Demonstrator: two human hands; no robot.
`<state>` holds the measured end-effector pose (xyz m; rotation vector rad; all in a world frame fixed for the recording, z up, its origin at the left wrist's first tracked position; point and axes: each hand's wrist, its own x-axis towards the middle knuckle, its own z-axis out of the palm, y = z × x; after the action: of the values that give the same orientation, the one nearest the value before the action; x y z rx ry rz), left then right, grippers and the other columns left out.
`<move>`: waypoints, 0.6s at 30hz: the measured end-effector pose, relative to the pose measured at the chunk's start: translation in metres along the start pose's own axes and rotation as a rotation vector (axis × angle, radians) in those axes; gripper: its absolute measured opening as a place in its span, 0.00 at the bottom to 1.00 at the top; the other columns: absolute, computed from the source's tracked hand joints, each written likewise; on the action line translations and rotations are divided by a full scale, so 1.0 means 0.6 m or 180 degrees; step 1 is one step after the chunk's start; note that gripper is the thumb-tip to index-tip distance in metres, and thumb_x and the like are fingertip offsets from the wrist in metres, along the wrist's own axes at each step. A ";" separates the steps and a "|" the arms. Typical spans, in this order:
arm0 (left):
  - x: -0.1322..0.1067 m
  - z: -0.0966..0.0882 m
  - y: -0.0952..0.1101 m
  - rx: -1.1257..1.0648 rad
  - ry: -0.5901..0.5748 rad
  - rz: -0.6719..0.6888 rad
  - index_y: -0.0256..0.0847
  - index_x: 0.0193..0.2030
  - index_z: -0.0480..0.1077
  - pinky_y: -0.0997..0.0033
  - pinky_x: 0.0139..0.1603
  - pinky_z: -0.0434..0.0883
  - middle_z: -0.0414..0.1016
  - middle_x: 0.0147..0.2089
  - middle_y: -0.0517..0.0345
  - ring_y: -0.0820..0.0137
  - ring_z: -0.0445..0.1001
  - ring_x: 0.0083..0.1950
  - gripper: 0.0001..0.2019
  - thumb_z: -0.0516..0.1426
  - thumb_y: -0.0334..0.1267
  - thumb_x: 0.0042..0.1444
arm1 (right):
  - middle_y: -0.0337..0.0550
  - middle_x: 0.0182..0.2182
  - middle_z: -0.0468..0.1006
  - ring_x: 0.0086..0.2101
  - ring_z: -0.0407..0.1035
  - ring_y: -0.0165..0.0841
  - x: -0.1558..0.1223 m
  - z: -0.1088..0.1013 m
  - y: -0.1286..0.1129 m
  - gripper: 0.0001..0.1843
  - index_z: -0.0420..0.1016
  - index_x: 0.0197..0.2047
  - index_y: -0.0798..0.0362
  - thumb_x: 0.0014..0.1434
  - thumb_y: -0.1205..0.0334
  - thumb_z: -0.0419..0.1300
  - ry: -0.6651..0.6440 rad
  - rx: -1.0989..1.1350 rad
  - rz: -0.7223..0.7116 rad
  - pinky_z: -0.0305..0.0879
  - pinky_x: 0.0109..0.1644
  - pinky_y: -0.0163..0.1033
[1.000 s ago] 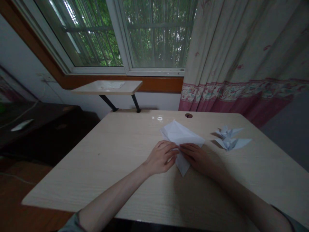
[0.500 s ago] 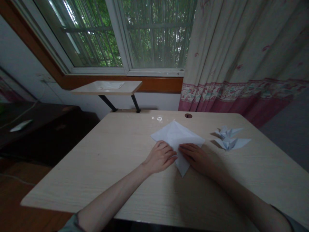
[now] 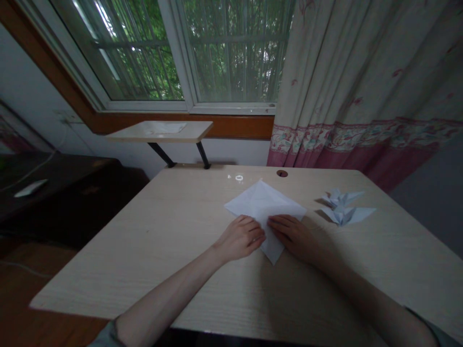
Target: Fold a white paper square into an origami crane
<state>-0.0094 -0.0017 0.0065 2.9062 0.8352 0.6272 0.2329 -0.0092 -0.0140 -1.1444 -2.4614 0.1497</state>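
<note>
Head: one sheet (image 3: pixel 255 202), two origami cranes (image 3: pixel 343 215)

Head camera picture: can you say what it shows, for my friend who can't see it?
A person's left hand and right hand rest on a folded sheet of white paper on a pale wooden desk. Two white origami cranes lie beside it.

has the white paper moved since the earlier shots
Yes, the paper has flattened: its left corner now lies further left of the table hole, while its bottom tip sits about where it was.
</note>
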 end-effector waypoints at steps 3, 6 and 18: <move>-0.001 0.000 0.002 -0.0199 -0.0017 0.0096 0.40 0.49 0.74 0.66 0.52 0.69 0.79 0.47 0.55 0.65 0.75 0.48 0.12 0.51 0.39 0.68 | 0.47 0.55 0.77 0.55 0.70 0.39 -0.002 0.004 0.002 0.20 0.75 0.57 0.49 0.67 0.68 0.50 0.0059 -0.0039 -0.0021 0.67 0.60 0.51; -0.003 0.000 0.003 -0.0183 0.0057 0.0184 0.40 0.54 0.73 0.65 0.53 0.69 0.79 0.52 0.56 0.66 0.76 0.50 0.13 0.51 0.38 0.68 | 0.46 0.56 0.77 0.56 0.70 0.39 -0.004 0.007 0.004 0.20 0.75 0.57 0.50 0.67 0.68 0.50 0.0113 -0.0097 0.0011 0.67 0.61 0.50; -0.002 0.005 -0.002 0.0273 0.0232 -0.0435 0.42 0.56 0.71 0.58 0.59 0.64 0.80 0.52 0.56 0.66 0.78 0.50 0.15 0.49 0.43 0.70 | 0.48 0.58 0.75 0.61 0.64 0.43 -0.007 0.015 0.021 0.20 0.76 0.56 0.51 0.67 0.63 0.49 0.0314 -0.0403 0.0636 0.62 0.64 0.57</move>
<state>-0.0098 -0.0008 0.0032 2.8840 1.0848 0.7053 0.2404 -0.0031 -0.0269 -1.4166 -2.2952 -0.0051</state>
